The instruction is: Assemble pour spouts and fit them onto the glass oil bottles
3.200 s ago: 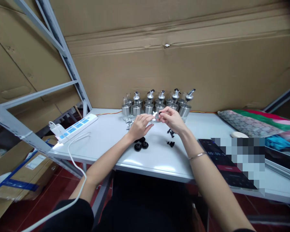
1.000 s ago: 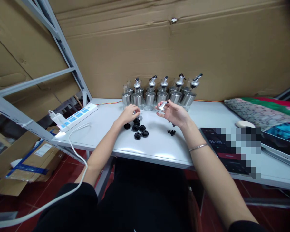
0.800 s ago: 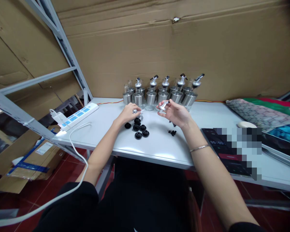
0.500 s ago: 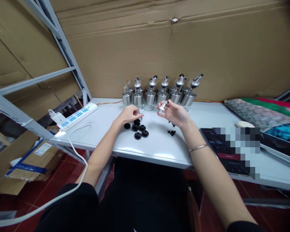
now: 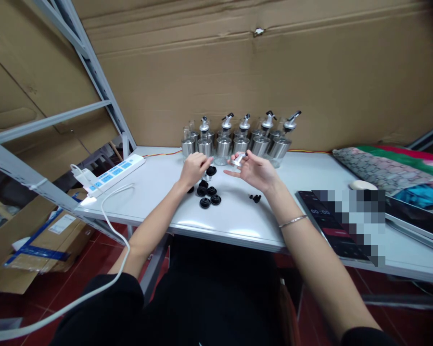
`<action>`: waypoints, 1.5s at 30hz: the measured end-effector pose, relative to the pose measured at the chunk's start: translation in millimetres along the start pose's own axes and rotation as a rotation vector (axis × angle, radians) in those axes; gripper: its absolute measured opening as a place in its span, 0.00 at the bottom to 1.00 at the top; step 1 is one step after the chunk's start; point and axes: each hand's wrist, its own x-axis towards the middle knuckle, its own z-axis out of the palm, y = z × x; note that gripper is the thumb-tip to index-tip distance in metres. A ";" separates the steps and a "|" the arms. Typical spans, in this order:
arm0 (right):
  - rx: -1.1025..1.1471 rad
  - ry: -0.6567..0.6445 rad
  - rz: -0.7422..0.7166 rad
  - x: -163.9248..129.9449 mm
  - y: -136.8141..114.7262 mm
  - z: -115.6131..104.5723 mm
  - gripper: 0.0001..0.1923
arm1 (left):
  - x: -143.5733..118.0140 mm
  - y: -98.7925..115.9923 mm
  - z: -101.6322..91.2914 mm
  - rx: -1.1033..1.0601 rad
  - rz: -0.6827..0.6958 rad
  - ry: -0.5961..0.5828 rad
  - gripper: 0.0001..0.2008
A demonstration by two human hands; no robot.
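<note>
Bottles are standing at the table's back edge, caps lying before them, power strip lying left

Black caps; silver, perhaps steel, dispensers; white table; white-blue power strip; brown cardboard.

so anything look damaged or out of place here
Only one thing: the cardboard sheet behind the table has a small torn hole near its top crease. The bottles stand upright in rows, and the black caps lie in a loose cluster by the left hand. Nothing looks spilled.
</note>
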 end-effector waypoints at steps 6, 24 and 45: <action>0.003 -0.049 0.020 2.1 10.1 12.6 0.10 | -4.7 17.0 11.5 -0.019 0.051 0.121 0.27; -0.030 0.056 -0.071 4.0 4.6 -1.5 0.11 | -12.1 25.5 21.0 -0.389 -0.037 -0.195 0.12; 0.004 0.176 -0.122 10.7 7.0 -20.2 0.08 | -10.5 29.9 20.6 -0.560 -0.049 -0.110 0.06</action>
